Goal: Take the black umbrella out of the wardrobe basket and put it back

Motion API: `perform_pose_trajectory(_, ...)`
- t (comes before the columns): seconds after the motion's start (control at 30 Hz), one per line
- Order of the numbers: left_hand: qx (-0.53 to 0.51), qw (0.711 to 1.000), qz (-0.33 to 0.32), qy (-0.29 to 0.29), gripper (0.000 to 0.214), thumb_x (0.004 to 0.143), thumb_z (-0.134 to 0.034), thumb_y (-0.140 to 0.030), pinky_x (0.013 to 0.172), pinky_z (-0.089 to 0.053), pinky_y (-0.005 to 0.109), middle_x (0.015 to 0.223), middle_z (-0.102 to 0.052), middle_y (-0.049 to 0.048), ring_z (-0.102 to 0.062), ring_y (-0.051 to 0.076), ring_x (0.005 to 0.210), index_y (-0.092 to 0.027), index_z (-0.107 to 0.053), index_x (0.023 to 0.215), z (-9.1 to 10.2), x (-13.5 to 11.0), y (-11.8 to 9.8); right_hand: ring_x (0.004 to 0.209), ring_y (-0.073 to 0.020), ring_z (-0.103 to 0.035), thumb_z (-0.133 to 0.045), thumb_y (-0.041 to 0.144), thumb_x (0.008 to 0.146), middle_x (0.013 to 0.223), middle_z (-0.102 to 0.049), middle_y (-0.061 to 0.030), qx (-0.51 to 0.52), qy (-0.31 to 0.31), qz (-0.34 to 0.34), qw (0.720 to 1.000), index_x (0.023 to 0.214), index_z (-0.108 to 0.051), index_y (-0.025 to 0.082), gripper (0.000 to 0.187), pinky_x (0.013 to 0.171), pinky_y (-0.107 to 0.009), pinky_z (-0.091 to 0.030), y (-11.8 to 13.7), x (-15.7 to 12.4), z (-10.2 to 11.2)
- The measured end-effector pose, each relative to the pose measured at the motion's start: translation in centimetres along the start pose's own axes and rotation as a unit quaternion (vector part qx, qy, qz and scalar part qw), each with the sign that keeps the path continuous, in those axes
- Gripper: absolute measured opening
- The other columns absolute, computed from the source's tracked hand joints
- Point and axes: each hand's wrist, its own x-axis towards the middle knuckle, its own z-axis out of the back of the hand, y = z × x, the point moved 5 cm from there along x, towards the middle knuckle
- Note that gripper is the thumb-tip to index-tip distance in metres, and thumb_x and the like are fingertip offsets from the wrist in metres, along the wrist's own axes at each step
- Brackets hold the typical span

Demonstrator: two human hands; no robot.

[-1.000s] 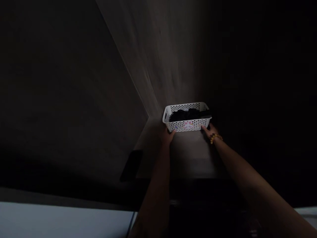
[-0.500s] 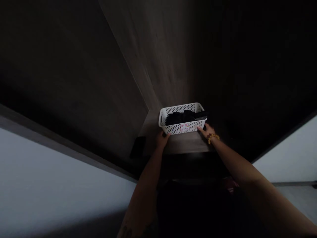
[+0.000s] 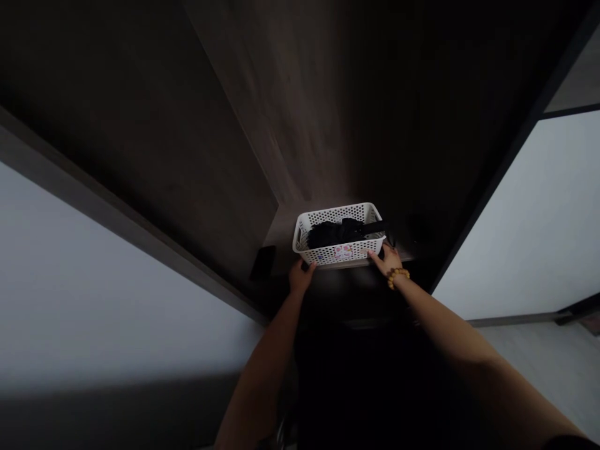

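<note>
Between my hands is a white perforated plastic basket (image 3: 323, 257) with a pink sticker on its front wall. A folded black umbrella (image 3: 335, 232) appears to lie in it, its dark handle reaching over the right end. My left hand (image 3: 300, 277) grips the lower front left corner, thumb on the front wall. At the right front corner my right hand (image 3: 387, 259), with a yellow bead bracelet (image 3: 398, 272) at the wrist, holds on with the thumb in front. The other fingers of both hands are mostly hidden under or behind the basket.
The basket is at the front of a dark wooden shelf (image 3: 282, 228) inside a tall cabinet. A flat black object (image 3: 263, 262) lies on the shelf to the left. Dark side panels rise on both sides; a white wall (image 3: 529, 206) stands to the right.
Both hands have brought the basket nearer to me, to the shelf's front edge. The view has turned a little, showing more of the white wall on the right.
</note>
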Motion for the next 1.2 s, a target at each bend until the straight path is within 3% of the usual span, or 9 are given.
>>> perform_pose_trajectory(0.17, -0.023, 1.0, -0.007, -0.014, 0.04, 0.083, -0.071, -0.032, 0.107, -0.048, 0.043, 0.123, -0.07, 0.0146, -0.063, 0.03, 0.12, -0.014, -0.067, 0.119, 1.1, -1.4, -0.4, 0.12, -0.0308, -0.057, -0.048, 0.052, 0.094, 0.124, -0.065, -0.0131, 0.006, -0.01, 0.011, 1.0, 0.125, -0.061, 0.018, 0.048, 0.113, -0.047, -0.038, 0.9, -2.6, 1.3)
perform_pose_trajectory(0.33, -0.088, 0.982, -0.018, -0.165, 0.051, 0.08, -0.063, -0.027, 0.109, -0.047, 0.046, 0.13, -0.061, 0.0188, -0.058, 0.03, 0.125, -0.013, -0.057, 0.129, 2.2, -5.5, 2.6, 0.105, -0.0303, -0.056, -0.042, 0.045, 0.095, 0.1, -0.064, -0.012, -0.032, -0.137, 0.103, 0.985, 0.098, -0.066, 0.02, 0.035, 0.098, -0.044, -0.046, 4.3, -4.6, 5.1)
perform_pose_trajectory(0.43, -0.086, 0.993, -0.083, -0.016, 0.039, 0.075, -0.058, -0.023, 0.1, -0.052, 0.046, 0.115, -0.065, 0.0121, -0.064, 0.027, 0.109, -0.019, -0.062, 0.114, 0.8, -10.0, 4.7, 0.105, -0.0299, -0.054, -0.047, 0.042, 0.095, 0.099, -0.062, -0.012, -0.102, -0.132, 0.213, 0.963, 0.093, -0.066, 0.02, 0.03, 0.097, -0.044, -0.044, 9.7, -3.1, 6.6)
perform_pose_trajectory(0.5, -0.043, 0.978, -0.161, 0.125, 0.034, 0.072, -0.062, -0.02, 0.105, -0.049, 0.047, 0.119, -0.065, 0.0098, -0.062, 0.027, 0.115, -0.023, -0.067, 0.105, 0.0, -13.7, 5.7, 0.118, -0.0336, -0.048, -0.058, 0.042, 0.091, 0.119, -0.06, -0.0143, -0.167, -0.087, 0.237, 0.953, 0.111, -0.067, 0.019, 0.032, 0.102, -0.047, -0.04, 13.7, -0.6, 6.2)
perform_pose_trajectory(0.57, 0.005, 0.962, -0.187, 0.2, 0.033, 0.072, -0.064, -0.02, 0.108, -0.045, 0.049, 0.125, -0.064, 0.0097, -0.059, 0.029, 0.12, -0.025, -0.069, 0.104, 0.4, -16.8, 7.0, 0.125, -0.035, -0.046, -0.067, 0.041, 0.087, 0.134, -0.054, -0.0156, -0.222, 0.011, 0.221, 0.95, 0.132, -0.06, 0.019, 0.051, 0.105, -0.047, -0.039, 17.0, 2.3, 4.0)
perform_pose_trajectory(0.73, 0.067, 0.939, -0.213, 0.261, 0.033, 0.079, -0.062, -0.023, 0.104, -0.044, 0.052, 0.121, -0.066, 0.0106, -0.06, 0.031, 0.116, -0.025, -0.07, 0.111, 3.0, -19.9, 10.3, 0.099, -0.0256, -0.065, -0.078, 0.054, 0.08, 0.105, -0.069, -0.0111, -0.252, 0.172, 0.134, 0.943, 0.124, -0.065, 0.013, 0.061, 0.09, -0.038, -0.051, 21.5, 6.1, -3.8)
perform_pose_trajectory(0.87, 0.096, 0.93, -0.232, 0.267, 0.034, 0.08, -0.063, -0.025, 0.104, -0.042, 0.053, 0.12, -0.066, 0.0114, -0.058, 0.033, 0.115, -0.022, -0.071, 0.113, 4.9, -20.1, 11.3, 0.09, -0.0255, -0.068, -0.08, 0.051, 0.077, 0.093, -0.071, -0.0094, -0.252, 0.193, 0.114, 0.941, 0.116, -0.07, 0.013, 0.056, 0.083, -0.037, -0.055, 23.3, 5.6, -5.9)
perform_pose_trajectory(1.07, 0.079, 0.937, -0.216, 0.263, 0.04, 0.081, -0.06, -0.024, 0.106, -0.042, 0.053, 0.123, -0.065, 0.0111, -0.058, 0.032, 0.117, -0.023, -0.068, 0.12, 6.2, -20.7, 11.4, 0.108, -0.0351, -0.065, -0.081, 0.039, 0.078, 0.122, -0.066, -0.0135, -0.214, 0.085, 0.145, 0.962, 0.139, -0.06, 0.023, 0.066, 0.094, -0.047, -0.053, 25.2, 1.6, -0.5)
perform_pose_trajectory(1.2, -0.025, 0.956, -0.187, 0.226, 0.034, 0.083, -0.056, -0.025, 0.104, -0.047, 0.053, 0.115, -0.07, 0.0086, -0.063, 0.03, 0.113, -0.026, -0.071, 0.113, 6.0, -20.2, 11.0, 0.116, -0.0311, -0.062, -0.076, 0.049, 0.079, 0.129, -0.064, -0.0101, -0.016, 0.026, 0.243, 0.97, 0.14, -0.058, 0.021, 0.07, 0.105, -0.043, -0.049, 24.7, -6.8, 5.2)
